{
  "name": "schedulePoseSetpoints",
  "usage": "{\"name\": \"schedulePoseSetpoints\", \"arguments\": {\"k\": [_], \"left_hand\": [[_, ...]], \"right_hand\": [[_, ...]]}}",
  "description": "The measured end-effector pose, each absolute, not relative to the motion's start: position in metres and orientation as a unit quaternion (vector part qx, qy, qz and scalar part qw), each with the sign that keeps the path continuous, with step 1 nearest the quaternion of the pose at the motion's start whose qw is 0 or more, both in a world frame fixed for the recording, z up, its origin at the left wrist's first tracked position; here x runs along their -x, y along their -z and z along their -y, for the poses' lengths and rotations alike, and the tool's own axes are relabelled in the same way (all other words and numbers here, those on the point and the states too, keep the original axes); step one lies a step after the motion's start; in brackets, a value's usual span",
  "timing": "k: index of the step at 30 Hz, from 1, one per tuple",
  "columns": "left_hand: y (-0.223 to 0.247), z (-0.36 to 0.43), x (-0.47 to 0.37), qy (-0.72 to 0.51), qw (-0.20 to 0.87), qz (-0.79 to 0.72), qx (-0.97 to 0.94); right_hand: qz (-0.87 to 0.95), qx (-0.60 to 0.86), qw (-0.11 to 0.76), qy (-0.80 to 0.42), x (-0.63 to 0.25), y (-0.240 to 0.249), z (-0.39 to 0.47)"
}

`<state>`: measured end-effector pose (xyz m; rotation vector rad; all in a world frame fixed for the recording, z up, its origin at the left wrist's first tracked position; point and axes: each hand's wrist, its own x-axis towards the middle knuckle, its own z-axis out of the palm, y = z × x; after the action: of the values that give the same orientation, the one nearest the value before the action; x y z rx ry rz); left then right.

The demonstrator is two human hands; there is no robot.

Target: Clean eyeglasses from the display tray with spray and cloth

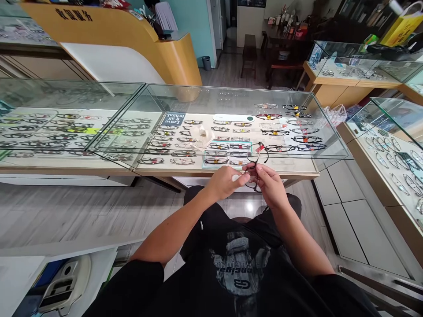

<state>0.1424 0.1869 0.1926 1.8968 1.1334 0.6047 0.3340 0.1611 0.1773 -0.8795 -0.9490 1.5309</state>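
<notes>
A pair of dark-rimmed glasses [266, 155] is held upright on its side in front of the display case's near edge. My right hand [271, 184] pinches the glasses near the middle of the frame. Against the lower lens, my left hand [228, 181] has its thumb and fingers closed, with a bit of something white between them, perhaps a cloth or tissue. A small red and white tag shows at the upper lens. A crumpled white tissue [201, 137] lies on the glass top, left of the hands.
The glass display case [231, 91] holds rows of glasses. Another glass case [395, 132] stands at the right, and a wooden counter [180, 57] behind. A white machine [68, 281] sits at the lower left. My legs are below the front edge.
</notes>
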Motion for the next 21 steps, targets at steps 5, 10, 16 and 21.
{"name": "schedulePoseSetpoints", "arguments": {"k": [5,10,16,21], "left_hand": [[-0.186,-0.186,-0.14,-0.295,0.399,-0.448,-0.743],[-0.175,-0.204,-0.123,-0.434,0.195,-0.47,-0.743],[-0.148,-0.233,-0.118,-0.466,-0.065,-0.474,-0.744],[-0.139,-0.235,-0.13,-0.457,-0.101,-0.456,-0.757]], "right_hand": [[0.381,0.367,0.539,-0.655,-0.329,-0.179,-0.16],[0.349,0.369,0.53,-0.679,-0.333,-0.19,-0.158],[0.324,0.344,0.506,-0.722,-0.33,-0.198,-0.152],[0.315,0.33,0.476,-0.751,-0.318,-0.192,-0.145]]}}
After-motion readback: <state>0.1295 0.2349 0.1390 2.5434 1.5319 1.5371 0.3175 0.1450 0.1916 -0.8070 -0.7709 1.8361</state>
